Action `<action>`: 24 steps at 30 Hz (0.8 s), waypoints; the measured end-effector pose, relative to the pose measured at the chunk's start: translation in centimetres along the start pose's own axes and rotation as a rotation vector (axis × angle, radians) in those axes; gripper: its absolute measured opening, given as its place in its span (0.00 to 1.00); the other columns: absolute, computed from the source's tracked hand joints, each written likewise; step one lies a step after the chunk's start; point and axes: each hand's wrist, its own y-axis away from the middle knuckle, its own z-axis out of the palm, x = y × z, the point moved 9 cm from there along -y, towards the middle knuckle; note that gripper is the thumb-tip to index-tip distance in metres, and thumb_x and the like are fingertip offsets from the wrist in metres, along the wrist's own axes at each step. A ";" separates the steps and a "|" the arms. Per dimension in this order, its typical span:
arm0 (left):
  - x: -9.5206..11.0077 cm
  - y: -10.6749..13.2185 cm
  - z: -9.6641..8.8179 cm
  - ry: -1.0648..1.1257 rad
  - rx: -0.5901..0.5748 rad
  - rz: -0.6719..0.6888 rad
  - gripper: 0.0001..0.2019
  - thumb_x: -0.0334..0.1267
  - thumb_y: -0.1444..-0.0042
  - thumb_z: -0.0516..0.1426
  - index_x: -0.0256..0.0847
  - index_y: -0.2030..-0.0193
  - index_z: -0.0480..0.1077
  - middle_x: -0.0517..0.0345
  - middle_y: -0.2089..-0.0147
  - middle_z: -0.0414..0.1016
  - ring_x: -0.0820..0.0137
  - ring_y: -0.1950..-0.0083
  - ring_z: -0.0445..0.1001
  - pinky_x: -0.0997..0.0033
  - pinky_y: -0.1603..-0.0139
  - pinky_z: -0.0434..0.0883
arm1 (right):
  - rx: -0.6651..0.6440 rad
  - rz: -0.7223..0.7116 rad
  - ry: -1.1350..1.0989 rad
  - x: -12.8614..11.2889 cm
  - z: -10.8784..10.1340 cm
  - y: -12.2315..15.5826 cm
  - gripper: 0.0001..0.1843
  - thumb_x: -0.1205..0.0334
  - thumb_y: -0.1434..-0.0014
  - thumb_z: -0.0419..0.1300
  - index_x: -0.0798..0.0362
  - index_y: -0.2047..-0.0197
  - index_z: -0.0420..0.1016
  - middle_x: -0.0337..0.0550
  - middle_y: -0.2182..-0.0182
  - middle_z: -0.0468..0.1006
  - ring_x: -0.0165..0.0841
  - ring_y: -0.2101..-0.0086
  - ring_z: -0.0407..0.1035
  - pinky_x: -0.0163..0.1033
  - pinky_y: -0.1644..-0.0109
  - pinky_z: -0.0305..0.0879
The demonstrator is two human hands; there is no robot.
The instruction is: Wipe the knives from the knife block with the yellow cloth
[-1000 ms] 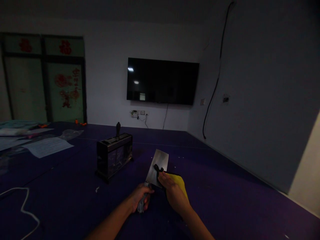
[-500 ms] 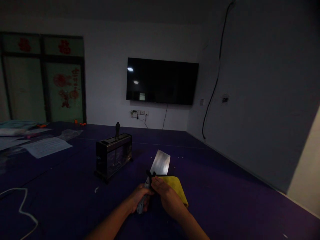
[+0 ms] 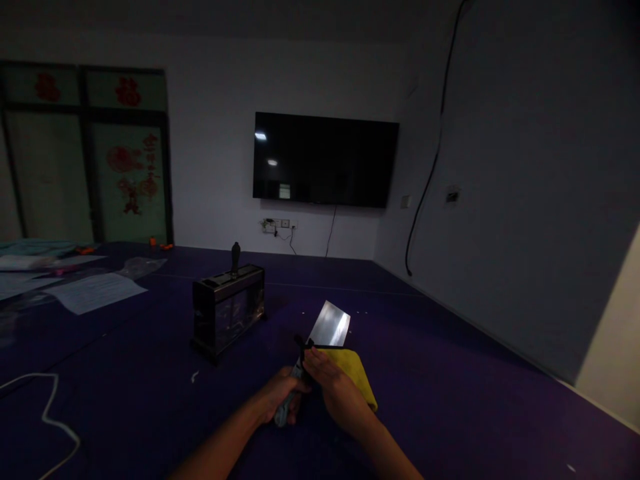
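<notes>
Low down, both hands meet over a dim purple surface (image 3: 450, 400). Left hand (image 3: 281, 395) is closed around the handle of a cleaver (image 3: 331, 325); the broad blade points up and away from the hands, tilted to the right, its flat face catching light. Right hand (image 3: 336, 392) grips a yellow cloth (image 3: 359, 375), fingers folded over it and pressed to the blade's base, just above the left hand's knuckles. The cloth hangs to the right of the blade and touches it. A small black tab of the cloth sticks up at the fingertips.

Ahead and left of the hands, well apart, stands a dark knife block (image 3: 227, 312) with one handle (image 3: 235, 256) poking up from its top. Farther left lie sheets of paper (image 3: 95, 292). A white cord (image 3: 46, 410) curls on the surface far left of the left forearm. Beyond the hands, a black television (image 3: 325, 160) hangs on the far wall. Lighting is poor; fine detail on the blade cannot be made out.
</notes>
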 end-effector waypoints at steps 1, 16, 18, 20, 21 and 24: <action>0.1 0.1 0.0 -0.001 0.004 -0.003 0.04 0.35 0.57 0.54 0.39 0.73 0.63 0.68 0.91 0.57 0.77 0.92 0.55 0.79 0.90 0.57 | 0.003 0.004 -0.003 -0.1 -0.1 0.0 0.33 0.80 0.48 0.42 0.52 0.40 0.58 0.43 0.41 0.61 0.34 0.41 0.50 0.45 0.38 0.52; 0.3 0.3 1.0 -0.056 -0.118 0.020 0.06 0.37 0.58 0.55 0.38 0.72 0.64 0.68 0.90 0.57 0.74 0.91 0.59 0.78 0.90 0.58 | 0.091 0.052 0.050 0.7 -1.2 0.1 0.37 0.83 0.51 0.42 0.50 0.39 0.55 0.42 0.41 0.59 0.33 0.40 0.49 0.46 0.38 0.53; 0.3 0.5 1.3 -0.077 -0.147 0.019 0.07 0.37 0.59 0.56 0.38 0.72 0.64 0.69 0.90 0.57 0.74 0.91 0.58 0.77 0.90 0.59 | 0.122 0.068 0.081 0.9 -1.8 0.1 0.37 0.83 0.51 0.42 0.50 0.39 0.55 0.42 0.41 0.59 0.33 0.40 0.49 0.46 0.39 0.53; 0.4 0.6 1.6 -0.092 -0.174 0.026 0.07 0.38 0.59 0.57 0.38 0.72 0.64 0.69 0.91 0.58 0.75 0.92 0.58 0.77 0.90 0.60 | 0.157 0.089 0.111 1.3 -2.3 0.1 0.39 0.83 0.52 0.42 0.50 0.38 0.54 0.42 0.40 0.59 0.33 0.40 0.48 0.46 0.39 0.53; 0.5 0.6 1.7 -0.094 -0.185 0.032 0.08 0.38 0.59 0.57 0.39 0.72 0.64 0.69 0.91 0.58 0.75 0.92 0.57 0.77 0.90 0.60 | 0.174 0.098 0.124 1.5 -2.6 0.2 0.39 0.83 0.53 0.42 0.50 0.38 0.54 0.42 0.40 0.59 0.34 0.40 0.48 0.47 0.39 0.53; 0.6 0.8 2.1 -0.106 -0.223 0.036 0.09 0.39 0.59 0.59 0.39 0.74 0.63 0.68 0.91 0.58 0.75 0.92 0.58 0.78 0.90 0.59 | 0.229 0.129 0.148 2.4 -3.4 0.4 0.39 0.83 0.53 0.42 0.51 0.38 0.54 0.43 0.40 0.59 0.35 0.40 0.47 0.49 0.39 0.53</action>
